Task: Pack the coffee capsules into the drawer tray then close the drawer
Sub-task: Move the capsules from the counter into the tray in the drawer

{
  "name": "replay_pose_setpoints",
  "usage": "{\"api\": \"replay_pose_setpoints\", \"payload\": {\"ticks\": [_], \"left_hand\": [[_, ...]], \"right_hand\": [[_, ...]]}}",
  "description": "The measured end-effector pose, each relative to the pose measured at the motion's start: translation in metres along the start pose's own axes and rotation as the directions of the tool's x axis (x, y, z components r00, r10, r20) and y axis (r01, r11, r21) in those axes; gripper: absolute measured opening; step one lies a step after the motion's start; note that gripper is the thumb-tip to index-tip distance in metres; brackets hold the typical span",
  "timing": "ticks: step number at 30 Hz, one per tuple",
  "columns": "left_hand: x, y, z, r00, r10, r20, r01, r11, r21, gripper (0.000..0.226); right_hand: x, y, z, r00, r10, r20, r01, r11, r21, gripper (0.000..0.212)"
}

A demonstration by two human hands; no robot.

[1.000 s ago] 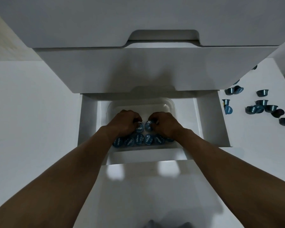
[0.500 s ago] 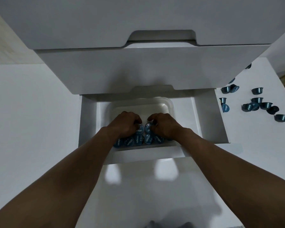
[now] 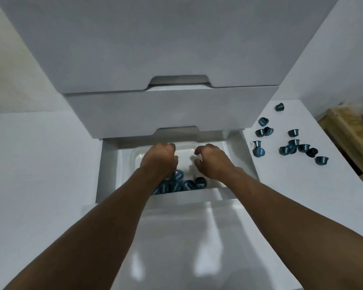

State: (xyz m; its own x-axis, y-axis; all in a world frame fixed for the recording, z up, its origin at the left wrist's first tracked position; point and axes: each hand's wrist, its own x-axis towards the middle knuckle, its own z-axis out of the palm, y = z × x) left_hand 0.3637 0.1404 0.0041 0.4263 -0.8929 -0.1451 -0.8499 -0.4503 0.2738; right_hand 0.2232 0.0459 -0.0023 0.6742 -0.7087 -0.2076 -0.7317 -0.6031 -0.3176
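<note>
White drawer fronts of a cabinet [image 3: 155, 49] fill the upper view, above a white worktop [image 3: 291, 185] that runs along both sides. The lowest drawer [image 3: 246, 155] stands pulled open, with a clear plastic tray [image 3: 184, 150] seated inside it. Both forearms reach in over the tray. The left hand [image 3: 158, 160] hovers with its fingers clenched under the palm; whether they grasp anything cannot be told. The right hand [image 3: 214, 161] hangs beside it, its fingers [image 3: 199, 150] loosely curled and grasping nothing visible. Blue packed capsules [image 3: 178, 183] sit clustered at the tray's near edge, partly under the left wrist. More loose capsules [image 3: 293, 146] lie scattered on the worktop, right of the drawer.
</note>
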Motion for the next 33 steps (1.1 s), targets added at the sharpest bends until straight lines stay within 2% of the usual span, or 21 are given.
{"api": "replay_pose_setpoints", "payload": {"ticks": [6,9,13,18,23,27,33], "left_hand": [[-0.019,0.058,-0.028,0.990,0.042,-0.135,-0.035,0.998,0.053,0.031],[-0.037,0.097,-0.026,0.976,0.082,-0.204,-0.066,0.994,0.088,0.029],[-0.067,0.156,-0.006,0.966,0.104,-0.236,-0.094,0.994,0.052,0.028],[-0.094,0.228,0.019,0.966,0.159,-0.206,-0.150,0.987,0.061,0.029],[-0.087,0.280,0.028,0.947,0.267,-0.181,-0.255,0.963,0.089,0.032],[-0.070,0.306,0.034,0.928,0.333,-0.168,-0.323,0.943,0.087,0.030],[-0.045,0.322,0.056,0.934,0.340,-0.114,-0.333,0.940,0.076,0.026]], "right_hand": [[-0.036,0.030,-0.050,0.993,-0.024,-0.118,0.017,0.998,-0.054,0.035],[-0.070,0.063,-0.069,0.984,-0.010,-0.179,0.006,1.000,-0.028,0.035],[-0.121,0.116,-0.083,0.982,0.021,-0.187,-0.017,1.000,0.020,0.034],[-0.172,0.180,-0.085,0.982,0.097,-0.159,-0.092,0.995,0.040,0.035],[-0.191,0.220,-0.090,0.961,0.191,-0.199,-0.175,0.980,0.097,0.037],[-0.192,0.241,-0.096,0.934,0.263,-0.241,-0.236,0.962,0.136,0.037],[-0.183,0.270,-0.085,0.911,0.364,-0.197,-0.329,0.925,0.189,0.036]]}}
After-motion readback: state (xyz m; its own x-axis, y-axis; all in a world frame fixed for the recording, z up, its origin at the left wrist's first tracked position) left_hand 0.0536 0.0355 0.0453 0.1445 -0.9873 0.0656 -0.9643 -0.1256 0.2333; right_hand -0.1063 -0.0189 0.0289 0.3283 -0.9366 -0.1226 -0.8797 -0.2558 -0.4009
